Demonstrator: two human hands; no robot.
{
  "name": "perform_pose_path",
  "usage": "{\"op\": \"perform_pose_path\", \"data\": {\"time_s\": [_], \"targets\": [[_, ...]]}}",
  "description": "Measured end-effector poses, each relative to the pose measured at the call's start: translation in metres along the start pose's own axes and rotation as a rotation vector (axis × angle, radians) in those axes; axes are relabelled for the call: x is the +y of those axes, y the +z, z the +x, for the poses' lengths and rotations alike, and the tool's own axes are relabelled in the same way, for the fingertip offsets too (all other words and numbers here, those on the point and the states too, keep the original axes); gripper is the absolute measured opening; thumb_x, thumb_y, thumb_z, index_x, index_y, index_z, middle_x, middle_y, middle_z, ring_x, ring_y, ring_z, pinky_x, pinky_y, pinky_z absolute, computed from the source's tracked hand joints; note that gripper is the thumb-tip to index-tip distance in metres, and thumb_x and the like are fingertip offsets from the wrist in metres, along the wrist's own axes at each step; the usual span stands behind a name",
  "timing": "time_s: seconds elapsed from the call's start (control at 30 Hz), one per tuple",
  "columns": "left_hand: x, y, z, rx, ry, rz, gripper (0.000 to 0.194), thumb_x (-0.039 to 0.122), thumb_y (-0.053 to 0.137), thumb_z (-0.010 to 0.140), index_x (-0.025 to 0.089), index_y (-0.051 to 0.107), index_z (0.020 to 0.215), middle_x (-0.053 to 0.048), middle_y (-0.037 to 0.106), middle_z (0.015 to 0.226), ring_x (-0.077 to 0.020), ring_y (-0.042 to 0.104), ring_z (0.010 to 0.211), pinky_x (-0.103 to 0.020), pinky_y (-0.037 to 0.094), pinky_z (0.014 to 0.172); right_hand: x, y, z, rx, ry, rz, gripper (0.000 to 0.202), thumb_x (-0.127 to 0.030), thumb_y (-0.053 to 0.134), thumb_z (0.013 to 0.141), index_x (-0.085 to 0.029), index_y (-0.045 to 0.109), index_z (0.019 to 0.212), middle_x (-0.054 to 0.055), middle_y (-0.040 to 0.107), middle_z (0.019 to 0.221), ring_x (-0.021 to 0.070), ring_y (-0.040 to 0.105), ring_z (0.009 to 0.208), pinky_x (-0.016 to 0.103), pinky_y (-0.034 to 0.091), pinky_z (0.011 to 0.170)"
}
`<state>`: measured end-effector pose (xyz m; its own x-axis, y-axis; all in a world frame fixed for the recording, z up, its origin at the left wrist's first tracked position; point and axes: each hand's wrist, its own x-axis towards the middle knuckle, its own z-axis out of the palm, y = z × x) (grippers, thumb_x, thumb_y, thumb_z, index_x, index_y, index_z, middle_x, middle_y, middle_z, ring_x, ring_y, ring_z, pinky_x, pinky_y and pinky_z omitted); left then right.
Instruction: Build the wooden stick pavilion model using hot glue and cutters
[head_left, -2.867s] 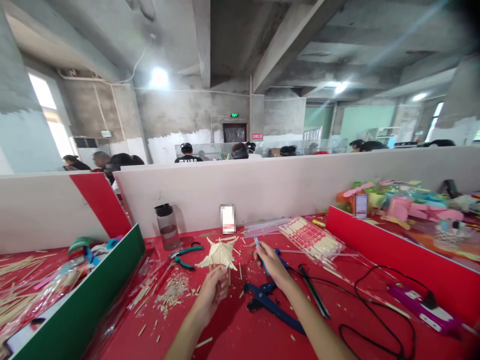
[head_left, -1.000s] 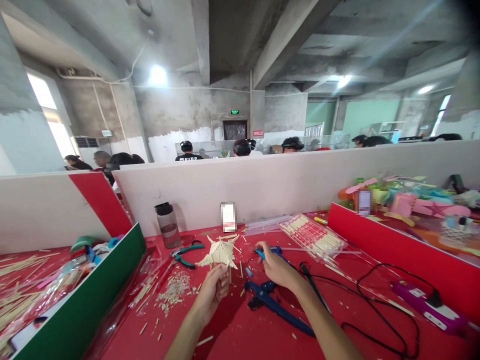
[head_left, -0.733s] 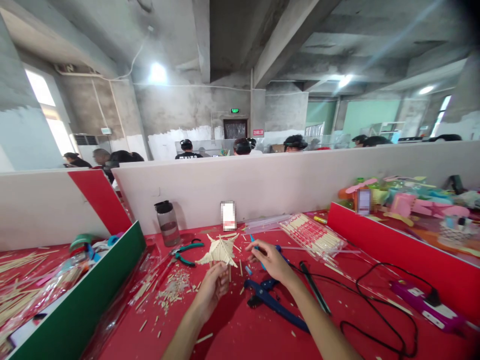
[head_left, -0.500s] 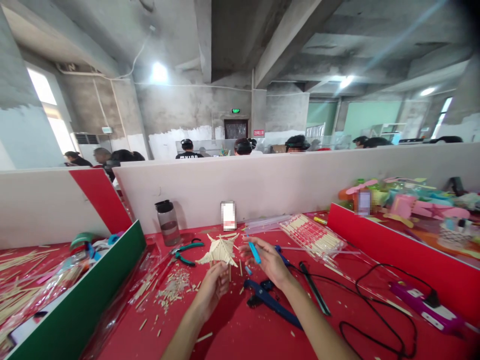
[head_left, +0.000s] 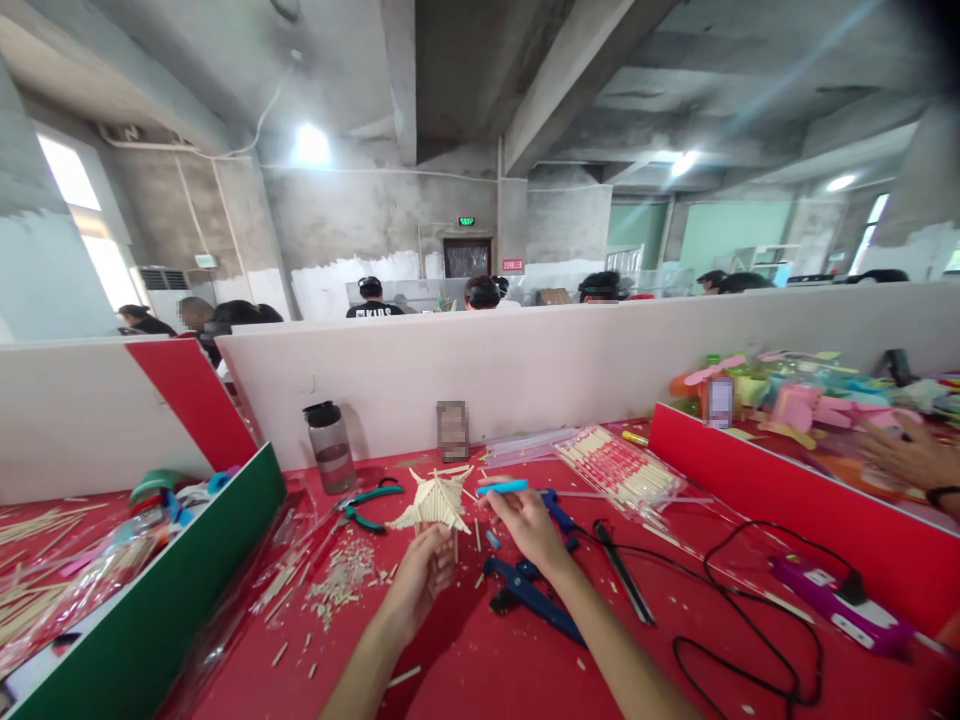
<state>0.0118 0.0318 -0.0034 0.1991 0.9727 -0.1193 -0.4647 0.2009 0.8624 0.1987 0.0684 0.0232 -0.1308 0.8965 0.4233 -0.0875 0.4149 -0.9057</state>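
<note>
The stick model (head_left: 435, 502) is pinched at its near side by the left hand (head_left: 426, 572), likely for steadiness, leaving the right hand (head_left: 531, 525) free to grip a blue pen-shaped tool (head_left: 504, 488).

Left forearm: we bring our bare left forearm (head_left: 369, 645) in from the bottom edge, slanting up toward the right.
Left wrist: we hold our left wrist (head_left: 397, 612) roughly in line with the forearm.
Left hand: we keep our left hand (head_left: 426, 568) in a pinch, the other fingers curled inward.
Right forearm: our bare right forearm (head_left: 604, 635) slants up toward the left.
Right hand: we hold our right hand (head_left: 525, 520) raised, its fingertips closed in a grip, pointing left.
Between hands: we leave a gap, the right sitting higher in view.
</note>
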Motion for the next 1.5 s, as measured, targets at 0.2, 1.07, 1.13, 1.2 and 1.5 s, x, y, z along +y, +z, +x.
{"op": "perform_pose_path", "data": {"time_s": [0.2, 1.07, 1.13, 1.2, 1.5], "targets": [[0.001, 0.003, -0.004, 0.003, 0.017, 0.004, 0.041, 0.041, 0.079, 0.073, 0.02, 0.045, 0.07, 0.011, 0.032, 0.052, -0.0034, 0.021, 0.042, -0.022, 0.008, 0.046, 0.002, 0.012, -0.006, -0.042, -0.051, -0.072, 0.039, -0.054, 0.056, 0.092, -0.024, 0.07, 0.112, 0.008, 0.074, 0.089, 0.0241, 0.07, 0.077, 0.037, 0.058, 0.07], [-0.001, 0.004, -0.005, -0.027, 0.02, 0.007, 0.04, 0.045, 0.077, 0.074, 0.019, 0.047, 0.07, 0.01, 0.035, 0.052, -0.0031, 0.022, 0.043, -0.019, 0.013, 0.044, 0.121, -0.012, 0.159, -0.343, -0.296, -0.695, 0.049, 0.006, 0.044, 0.065, -0.021, 0.053, 0.106, 0.006, 0.061, 0.108, 0.0197, 0.054, 0.1, 0.031, 0.041, 0.09], [-0.001, 0.004, -0.005, -0.023, 0.016, 0.002, 0.04, 0.044, 0.078, 0.073, 0.019, 0.046, 0.069, 0.01, 0.035, 0.051, -0.0032, 0.022, 0.043, -0.02, 0.012, 0.044, 0.126, -0.012, 0.161, -0.354, -0.293, -0.706, 0.05, 0.006, 0.044, 0.065, -0.021, 0.052, 0.106, 0.006, 0.061, 0.108, 0.0198, 0.053, 0.1, 0.031, 0.041, 0.09], [-0.001, 0.003, -0.006, -0.017, 0.01, -0.005, 0.041, 0.043, 0.079, 0.072, 0.019, 0.046, 0.068, 0.01, 0.034, 0.051, -0.0034, 0.022, 0.043, -0.019, 0.013, 0.044, 0.128, -0.012, 0.163, -0.361, -0.289, -0.72, 0.051, 0.006, 0.044, 0.065, -0.021, 0.052, 0.107, 0.006, 0.061, 0.107, 0.0201, 0.053, 0.101, 0.031, 0.04, 0.09], [-0.004, 0.0, -0.005, -0.044, 0.025, -0.026, 0.038, 0.041, 0.077, 0.076, 0.018, 0.048, 0.072, 0.01, 0.036, 0.054, -0.0043, 0.023, 0.045, -0.02, 0.014, 0.045, 0.128, -0.01, 0.174, -0.372, -0.25, -0.779, 0.049, 0.006, 0.045, 0.063, -0.021, 0.053, 0.104, 0.003, 0.059, 0.094, 0.0196, 0.051, 0.089, 0.03, 0.039, 0.086]]}}
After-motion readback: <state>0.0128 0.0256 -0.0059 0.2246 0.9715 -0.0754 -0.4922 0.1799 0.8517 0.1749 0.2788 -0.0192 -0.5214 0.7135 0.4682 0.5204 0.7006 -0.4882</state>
